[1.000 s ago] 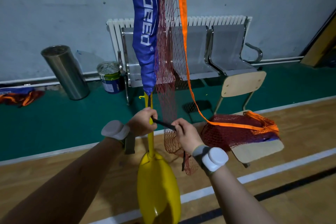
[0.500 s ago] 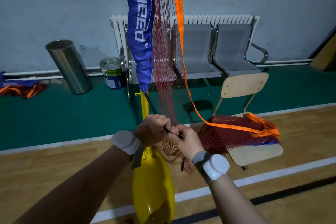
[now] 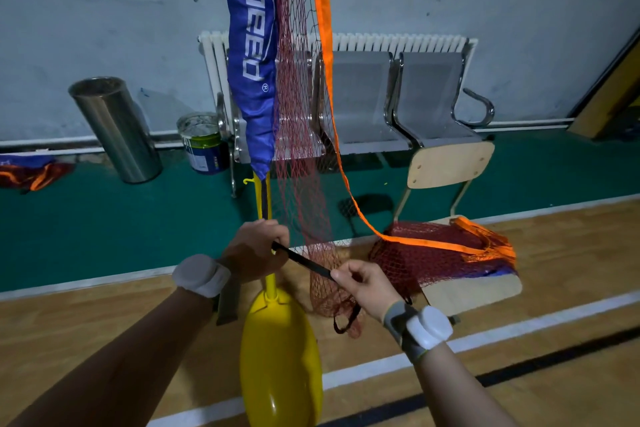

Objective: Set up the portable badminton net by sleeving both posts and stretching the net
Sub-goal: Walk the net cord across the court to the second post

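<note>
The blue fabric sleeve (image 3: 252,55) of the red mesh net (image 3: 298,121) is drawn over the yellow metal post (image 3: 270,284). This post rises from the yellow oval plastic base (image 3: 280,357) on the wooden floor. The post is gripped just below the sleeve's foot by the left hand (image 3: 256,250), with the fingers curled round it. A thin black strap (image 3: 301,258) emerges from that grip. Its far part is pinched between thumb and fingers of the right hand (image 3: 367,284), so the strap is held taut between the two hands.

The step in hand is judged to be the fastening of the sleeve's lower end to the post. It would be done well if the post were kept upright by the left hand while the strap is pulled. The strap should be kept clear of the hanging mesh so that no loops are caught. It should be drawn snug before it is secured.

One post, one base, one sleeve, one strap and one orange top band (image 3: 323,45) are counted. The rest of the net is heaped on one wooden chair (image 3: 450,166), and no second post is seen. Two white wrist units (image 3: 202,274) are worn, one on each arm. Along the wall are one steel cylindrical bin (image 3: 114,128) and one paint can (image 3: 202,142). Two grey metal seats (image 3: 433,97) are plainly shown there, and a third is partly hidden behind the net.
</note>
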{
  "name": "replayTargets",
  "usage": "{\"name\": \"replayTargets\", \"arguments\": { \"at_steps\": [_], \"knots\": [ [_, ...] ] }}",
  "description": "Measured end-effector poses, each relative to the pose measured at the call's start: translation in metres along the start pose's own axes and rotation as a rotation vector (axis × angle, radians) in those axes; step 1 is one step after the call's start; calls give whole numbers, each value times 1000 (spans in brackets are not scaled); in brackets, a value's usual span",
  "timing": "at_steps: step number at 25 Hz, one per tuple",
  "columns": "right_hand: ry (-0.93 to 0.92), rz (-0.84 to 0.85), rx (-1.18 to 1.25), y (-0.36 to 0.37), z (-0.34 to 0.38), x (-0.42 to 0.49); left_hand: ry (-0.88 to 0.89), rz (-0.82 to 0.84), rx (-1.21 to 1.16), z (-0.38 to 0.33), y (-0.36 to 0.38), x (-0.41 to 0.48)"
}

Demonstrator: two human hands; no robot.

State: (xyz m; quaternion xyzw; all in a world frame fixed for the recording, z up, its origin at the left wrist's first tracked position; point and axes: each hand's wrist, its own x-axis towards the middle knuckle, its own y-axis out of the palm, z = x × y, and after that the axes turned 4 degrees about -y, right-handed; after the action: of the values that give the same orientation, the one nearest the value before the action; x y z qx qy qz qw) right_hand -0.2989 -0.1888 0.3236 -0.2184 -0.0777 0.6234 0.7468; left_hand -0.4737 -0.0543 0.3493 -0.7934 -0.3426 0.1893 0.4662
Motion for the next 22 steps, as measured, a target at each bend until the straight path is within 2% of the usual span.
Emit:
{"name": "replayTargets", "arguments": {
  "at_steps": [6, 10, 16, 22],
  "knots": [
    [-46, -91, 75, 22, 22, -7, 38, 25, -59, 16, -9, -21],
    [-70, -133, 59, 34, 32, -16, 49, 95, 15, 12, -8, -23],
    [-91, -134, 10, 45, 28, -44, 290, 110, -16, -16, 17, -56],
    [35, -116, 20, 48, 12, -64, 211, 76, -37, -9, 7, -72]
  ]
}}
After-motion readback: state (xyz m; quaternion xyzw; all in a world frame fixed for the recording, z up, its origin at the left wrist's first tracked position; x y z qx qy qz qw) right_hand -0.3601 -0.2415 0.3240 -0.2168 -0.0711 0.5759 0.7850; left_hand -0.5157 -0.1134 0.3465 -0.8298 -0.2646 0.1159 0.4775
